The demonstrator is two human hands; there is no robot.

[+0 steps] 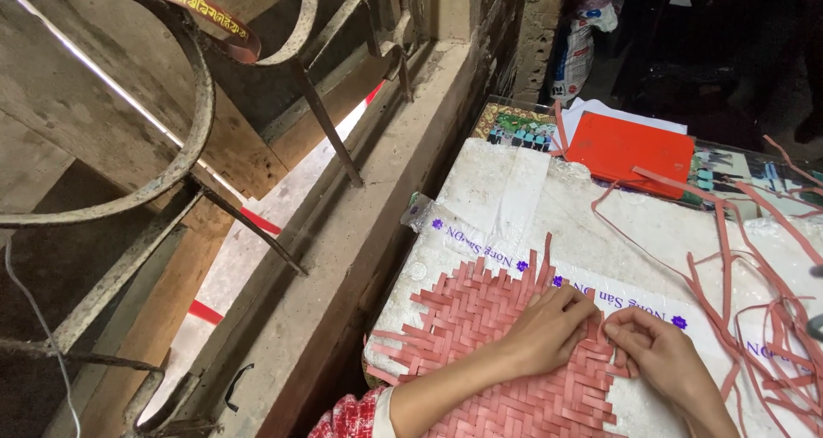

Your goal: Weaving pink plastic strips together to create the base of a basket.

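While the left hand (549, 328) lies flat pinning the pink woven mat (506, 361), right hand (656, 352) fingers pinch a strip at its edge; best kept taut, snug against neighbours.

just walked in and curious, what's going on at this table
A person is working on a flat pink mat of woven plastic strips that lies on a white plastic sheet. The left hand presses down on the weave, while the right hand pinches a strip at its edge. Loose pink strips trail to the right, and an orange folder lies beyond.
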